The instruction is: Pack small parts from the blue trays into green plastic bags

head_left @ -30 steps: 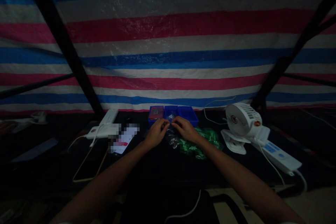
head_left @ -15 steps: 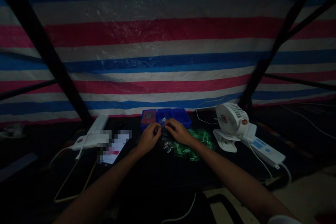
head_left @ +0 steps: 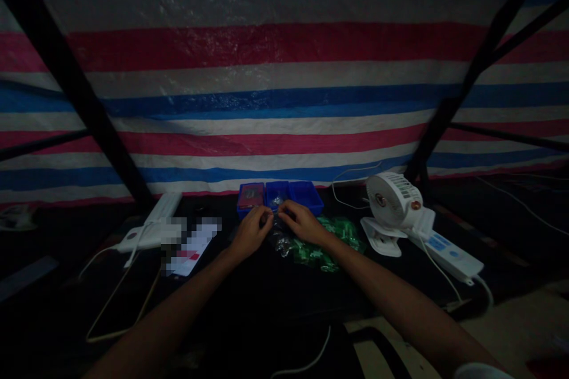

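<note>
My left hand (head_left: 252,229) and my right hand (head_left: 303,222) meet close together just in front of the blue bins (head_left: 306,192). The fingers of both are pinched, but whatever lies between them is too small and dark to name. Below and between the hands is a little heap of clear plastic pieces (head_left: 281,244). Green see-through packets (head_left: 324,256) are spread beneath my right wrist. The left bin has a reddish item (head_left: 251,194) in it, and the middle one contains something clear and shiny.
To the right stand a white clip fan (head_left: 386,204) and a white power strip (head_left: 451,254) with cables. At left are another white power strip (head_left: 137,238), a pale card or phone (head_left: 193,251) and a looped cable. Dark metal posts (head_left: 89,112) frame a striped plastic sheet behind the table.
The view has shifted slightly. Both hands stay pinched together in nearly the same spot, with no clear change in what they hold.
</note>
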### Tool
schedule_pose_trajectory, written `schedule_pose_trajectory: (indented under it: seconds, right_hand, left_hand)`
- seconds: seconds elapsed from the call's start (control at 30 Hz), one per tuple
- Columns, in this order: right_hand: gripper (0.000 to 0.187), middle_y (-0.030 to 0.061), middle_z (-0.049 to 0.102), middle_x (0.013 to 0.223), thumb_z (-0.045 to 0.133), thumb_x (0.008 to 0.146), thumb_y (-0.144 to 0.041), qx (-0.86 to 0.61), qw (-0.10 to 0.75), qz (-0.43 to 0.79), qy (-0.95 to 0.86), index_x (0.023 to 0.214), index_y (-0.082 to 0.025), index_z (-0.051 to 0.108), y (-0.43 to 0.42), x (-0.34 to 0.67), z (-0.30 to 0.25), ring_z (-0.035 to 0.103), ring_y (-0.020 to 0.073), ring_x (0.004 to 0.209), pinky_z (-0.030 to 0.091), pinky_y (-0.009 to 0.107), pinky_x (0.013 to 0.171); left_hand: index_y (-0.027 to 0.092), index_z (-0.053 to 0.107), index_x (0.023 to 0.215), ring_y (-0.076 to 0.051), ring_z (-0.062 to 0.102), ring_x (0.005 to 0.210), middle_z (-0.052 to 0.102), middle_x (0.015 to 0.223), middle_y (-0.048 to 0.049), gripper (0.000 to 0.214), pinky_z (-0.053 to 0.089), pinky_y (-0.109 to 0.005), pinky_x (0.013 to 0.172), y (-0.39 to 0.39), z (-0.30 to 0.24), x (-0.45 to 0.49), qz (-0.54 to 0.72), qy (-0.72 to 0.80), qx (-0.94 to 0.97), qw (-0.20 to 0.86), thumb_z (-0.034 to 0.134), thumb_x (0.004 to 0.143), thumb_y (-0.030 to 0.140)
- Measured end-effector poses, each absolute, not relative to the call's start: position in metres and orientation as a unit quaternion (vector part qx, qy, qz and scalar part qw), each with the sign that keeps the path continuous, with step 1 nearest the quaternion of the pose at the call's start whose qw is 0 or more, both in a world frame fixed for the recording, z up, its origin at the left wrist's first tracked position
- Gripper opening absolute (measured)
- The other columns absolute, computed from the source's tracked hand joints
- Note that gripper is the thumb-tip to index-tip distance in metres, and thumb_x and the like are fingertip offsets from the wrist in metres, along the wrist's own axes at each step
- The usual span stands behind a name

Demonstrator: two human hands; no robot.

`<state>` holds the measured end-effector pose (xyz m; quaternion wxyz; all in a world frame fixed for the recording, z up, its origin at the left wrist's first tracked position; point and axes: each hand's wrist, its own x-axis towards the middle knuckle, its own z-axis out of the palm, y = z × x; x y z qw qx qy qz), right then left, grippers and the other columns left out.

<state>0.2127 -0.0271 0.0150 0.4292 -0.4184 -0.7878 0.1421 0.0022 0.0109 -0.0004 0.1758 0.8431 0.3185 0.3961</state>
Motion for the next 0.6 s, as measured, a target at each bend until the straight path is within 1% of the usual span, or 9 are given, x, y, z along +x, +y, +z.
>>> schedule_pose_trajectory:
  seconds: [0.17, 0.27, 0.47, 0.6]
  right_hand:
    - [0.019, 0.0021, 0.063, 0.092, 0.052, 0.104, -0.038, -0.426, 0.427, 0.142, -0.785, 0.101, -0.021, 0.060, -0.0274, 0.2129, 0.0145, 0.059, 0.0184, 0.081, 0.045, 0.029, 0.076]
    - [0.019, 0.0016, 0.063, 0.090, 0.054, 0.103, -0.039, -0.428, 0.427, 0.147, -0.783, 0.100, -0.021, 0.060, -0.0272, 0.2133, 0.0133, 0.059, 0.0181, 0.080, 0.045, 0.029, 0.075]
    - [0.016, 0.0045, 0.068, 0.101, 0.054, 0.104, -0.034, -0.411, 0.446, 0.163, -0.778, 0.107, -0.021, 0.063, -0.0237, 0.2136, 0.0101, 0.064, 0.0206, 0.093, 0.047, 0.032, 0.086]
    - [0.014, 0.0049, 0.069, 0.103, 0.054, 0.104, -0.032, -0.410, 0.453, 0.166, -0.774, 0.109, -0.022, 0.063, -0.0237, 0.2133, 0.0109, 0.064, 0.0210, 0.095, 0.047, 0.033, 0.088]
  left_hand:
    - [0.020, 0.063, 0.105, -0.020, 0.062, 0.086, 0.067, 0.096, -0.0047, 0.018, 0.048, -0.032, 0.079, 0.0105, 0.0001, 0.0022, 0.399, 0.313, 0.842, 0.185, 0.052, 0.103, 0.034]
    - [0.020, 0.064, 0.108, -0.021, 0.063, 0.090, 0.069, 0.100, -0.0055, 0.019, 0.049, -0.033, 0.082, 0.0114, -0.0007, 0.0023, 0.403, 0.305, 0.842, 0.189, 0.052, 0.104, 0.034]
    - [0.020, 0.065, 0.109, -0.021, 0.066, 0.096, 0.070, 0.103, -0.0063, 0.020, 0.051, -0.034, 0.088, 0.0139, -0.0024, 0.0030, 0.413, 0.306, 0.836, 0.191, 0.050, 0.105, 0.033]
    - [0.020, 0.066, 0.104, -0.022, 0.066, 0.095, 0.070, 0.099, -0.0060, 0.023, 0.051, -0.034, 0.089, 0.0145, -0.0021, 0.0031, 0.411, 0.304, 0.839, 0.185, 0.049, 0.105, 0.033]
